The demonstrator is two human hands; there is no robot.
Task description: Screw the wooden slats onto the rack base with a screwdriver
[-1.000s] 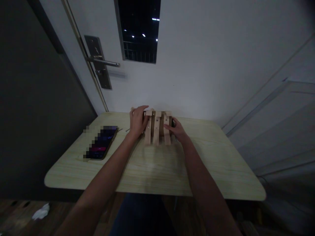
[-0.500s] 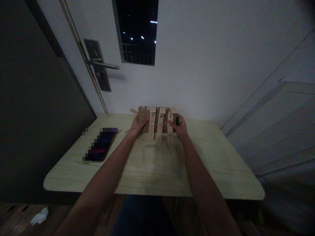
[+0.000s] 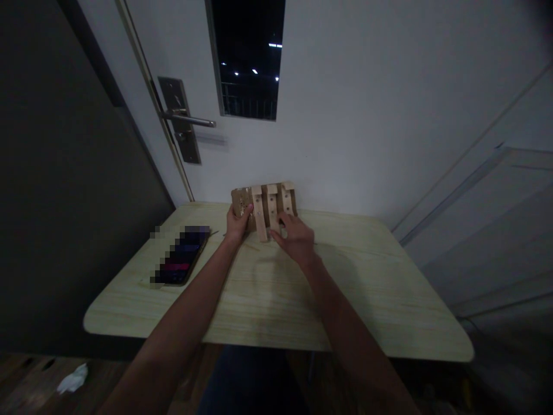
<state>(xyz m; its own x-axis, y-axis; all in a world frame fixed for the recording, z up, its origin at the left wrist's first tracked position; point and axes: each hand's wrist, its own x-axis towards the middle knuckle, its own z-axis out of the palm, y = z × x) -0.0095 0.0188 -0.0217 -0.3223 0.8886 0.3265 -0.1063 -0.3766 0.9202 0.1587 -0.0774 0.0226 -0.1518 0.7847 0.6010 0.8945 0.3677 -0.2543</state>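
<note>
The slatted wooden piece [image 3: 264,203] stands tilted up on its lower edge at the far side of the tabletop [image 3: 276,302], close to the white door [image 3: 354,115]. It is a flat board with three pale slats across its face. Compared with half a second ago, it sits a little further left and is turned slightly, and the right hand [image 3: 294,241] has left the right end of the piece and now lies over the lower ends of the slats. The small dark thing seen by that hand before is out of sight. The left hand [image 3: 237,223] has its grip closed on the piece's left edge, thumb on the front. Whether the right hand's grip clasps the slats or only rests on them cannot be told. A phone [image 3: 181,262] lies on the tabletop, well apart to the left.
</note>
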